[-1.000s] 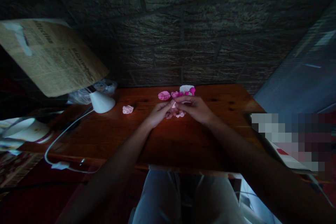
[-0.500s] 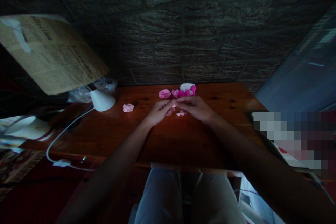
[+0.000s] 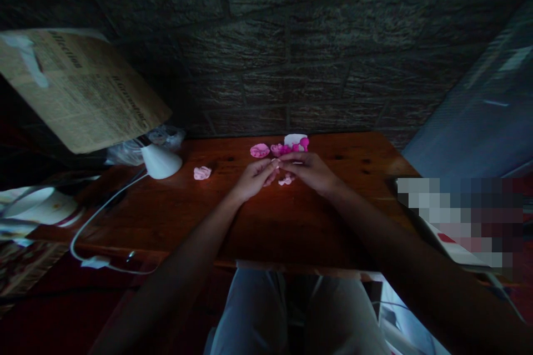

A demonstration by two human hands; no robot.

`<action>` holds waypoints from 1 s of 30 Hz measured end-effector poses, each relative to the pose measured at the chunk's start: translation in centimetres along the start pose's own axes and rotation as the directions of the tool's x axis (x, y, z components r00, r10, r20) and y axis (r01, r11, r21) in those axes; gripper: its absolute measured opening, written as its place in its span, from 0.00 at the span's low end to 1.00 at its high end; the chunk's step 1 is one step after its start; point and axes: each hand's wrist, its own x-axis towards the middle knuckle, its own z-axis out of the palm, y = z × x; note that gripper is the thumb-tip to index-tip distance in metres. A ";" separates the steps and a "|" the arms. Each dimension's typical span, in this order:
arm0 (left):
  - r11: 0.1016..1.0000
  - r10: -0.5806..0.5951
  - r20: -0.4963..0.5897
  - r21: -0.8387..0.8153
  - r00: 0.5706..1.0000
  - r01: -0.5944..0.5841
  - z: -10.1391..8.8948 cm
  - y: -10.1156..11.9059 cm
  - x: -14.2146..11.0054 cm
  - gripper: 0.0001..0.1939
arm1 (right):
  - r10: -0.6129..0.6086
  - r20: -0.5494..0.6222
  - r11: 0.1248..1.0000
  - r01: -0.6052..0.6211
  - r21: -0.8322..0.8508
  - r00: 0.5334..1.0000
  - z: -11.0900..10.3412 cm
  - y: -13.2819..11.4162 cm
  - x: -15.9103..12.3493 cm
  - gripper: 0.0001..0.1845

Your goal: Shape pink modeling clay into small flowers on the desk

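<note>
Above the wooden table, my left hand and my right hand meet at the fingertips. Between them they pinch a small piece of pale pink modelling clay, mostly hidden by the fingers. Just below the hands lies a loose pale pink clay bit. Behind the fingers stand a round pink clay piece with a bumpy front and a smaller ruffled pink piece. Bright magenta clay lumps rest by a white piece. Off to the left sits a crumpled pale pink lump.
A lamp with a white cone base and newspaper-print shade stands on the wooden table at left, its white cord hanging over the front edge. A white cup-like container lies farther left. A stone-patterned wall rises behind.
Both hands stay together with the clay pinched between their fingertips, and the fingers shift only slightly. The whole view has moved a little; the things on the table keep their places.
</note>
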 end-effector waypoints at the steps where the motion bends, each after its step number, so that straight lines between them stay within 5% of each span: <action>1: 1.000 0.009 -0.001 0.001 1.000 -0.009 0.0 -0.1 0.0 0.27 | 0.003 0.002 1.000 -0.003 0.001 1.000 0.0 0.0 0.0 0.12; 9: 0.992 0.096 -0.017 0.082 0.995 -0.094 -0.2 -0.3 -0.1 0.25 | 0.009 0.039 0.999 -0.011 0.053 0.999 0.1 -0.3 -0.2 0.20; 18: 0.992 0.065 -0.033 0.110 0.997 -0.061 0.2 0.3 -0.1 0.31 | -0.017 0.006 0.998 0.016 0.055 1.000 -0.1 -0.2 -0.1 0.19; 30: 0.987 0.083 -0.015 0.141 0.996 -0.080 0.2 0.4 -0.1 0.25 | 0.019 0.009 1.000 -0.019 0.024 1.000 0.2 -0.3 -0.1 0.16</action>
